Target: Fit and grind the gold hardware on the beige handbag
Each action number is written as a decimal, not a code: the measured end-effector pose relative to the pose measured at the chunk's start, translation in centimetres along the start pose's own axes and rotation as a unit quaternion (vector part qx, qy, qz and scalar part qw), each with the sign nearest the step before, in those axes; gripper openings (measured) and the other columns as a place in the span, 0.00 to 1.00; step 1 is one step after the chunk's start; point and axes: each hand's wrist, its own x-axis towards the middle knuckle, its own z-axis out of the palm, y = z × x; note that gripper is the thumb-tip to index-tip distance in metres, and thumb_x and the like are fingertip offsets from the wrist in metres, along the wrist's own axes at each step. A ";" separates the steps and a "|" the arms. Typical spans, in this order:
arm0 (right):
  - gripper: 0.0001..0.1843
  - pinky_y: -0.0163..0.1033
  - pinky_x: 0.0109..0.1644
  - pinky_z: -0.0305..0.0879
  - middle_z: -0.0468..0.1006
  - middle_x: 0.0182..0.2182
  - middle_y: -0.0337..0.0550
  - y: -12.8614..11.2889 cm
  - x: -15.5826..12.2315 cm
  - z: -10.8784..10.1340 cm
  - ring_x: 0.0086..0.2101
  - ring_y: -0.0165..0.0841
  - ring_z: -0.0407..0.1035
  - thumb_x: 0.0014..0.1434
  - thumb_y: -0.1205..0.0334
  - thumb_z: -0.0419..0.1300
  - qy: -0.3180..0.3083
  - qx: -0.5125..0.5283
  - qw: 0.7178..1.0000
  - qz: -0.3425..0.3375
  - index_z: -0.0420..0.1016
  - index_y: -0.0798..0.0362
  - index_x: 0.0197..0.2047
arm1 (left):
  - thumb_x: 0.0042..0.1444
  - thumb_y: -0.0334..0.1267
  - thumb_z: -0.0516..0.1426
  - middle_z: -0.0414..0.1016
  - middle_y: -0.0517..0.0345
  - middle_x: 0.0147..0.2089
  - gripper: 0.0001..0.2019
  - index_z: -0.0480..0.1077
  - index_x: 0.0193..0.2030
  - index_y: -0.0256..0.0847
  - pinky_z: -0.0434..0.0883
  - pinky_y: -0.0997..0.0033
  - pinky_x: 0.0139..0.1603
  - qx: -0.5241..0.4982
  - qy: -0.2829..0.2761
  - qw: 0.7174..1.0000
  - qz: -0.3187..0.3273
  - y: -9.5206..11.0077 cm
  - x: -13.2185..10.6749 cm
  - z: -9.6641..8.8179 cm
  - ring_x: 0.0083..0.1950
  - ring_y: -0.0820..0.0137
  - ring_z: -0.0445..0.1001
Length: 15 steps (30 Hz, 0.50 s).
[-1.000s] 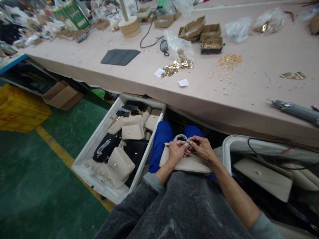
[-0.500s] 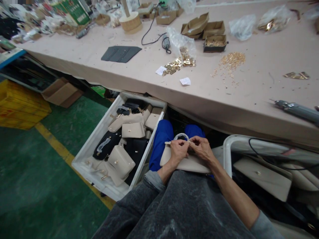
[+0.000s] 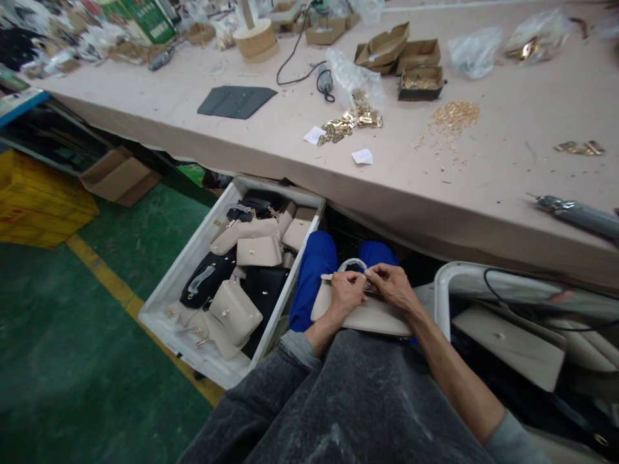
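Note:
A beige handbag lies across my lap, over blue trousers, with a clear wrapped handle arching at its far edge. My left hand rests on the bag's top edge with its fingers pinched together. My right hand meets it from the right, fingers also pinched at the same spot on the bag's rim. What sits between the fingertips is too small to make out.
A white bin of beige and black bags stands on the green floor at my left. Another white bin with beige bags is at my right. The pink worktable ahead carries gold fittings, small boxes, a dark panel and a grey tool.
Both hands stay on the bag's top edge with only small finger shifts. The view has tilted very slightly.

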 end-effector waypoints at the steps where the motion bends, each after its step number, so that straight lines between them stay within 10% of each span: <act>1: 0.27 0.37 0.30 0.64 0.79 0.27 0.44 0.0 0.0 0.0 0.26 0.34 0.70 0.58 0.37 0.66 -0.006 0.005 1.000 -0.001 0.80 0.56 0.37 | 0.62 0.43 0.59 0.74 0.54 0.19 0.15 0.81 0.34 0.33 0.69 0.74 0.19 -0.007 -0.003 1.000 0.000 -0.1 0.0 0.0 0.16 0.68 0.72; 15: 0.15 0.37 0.28 0.62 0.79 0.25 0.45 -0.8 -0.1 0.9 0.25 0.34 0.69 0.51 0.52 0.62 0.072 -0.095 0.993 -0.009 0.80 0.56 0.31 | 0.61 0.38 0.59 0.75 0.54 0.21 0.11 0.82 0.37 0.33 0.70 0.74 0.20 0.005 0.004 1.000 -0.013 -0.5 0.1 0.4 0.18 0.67 0.74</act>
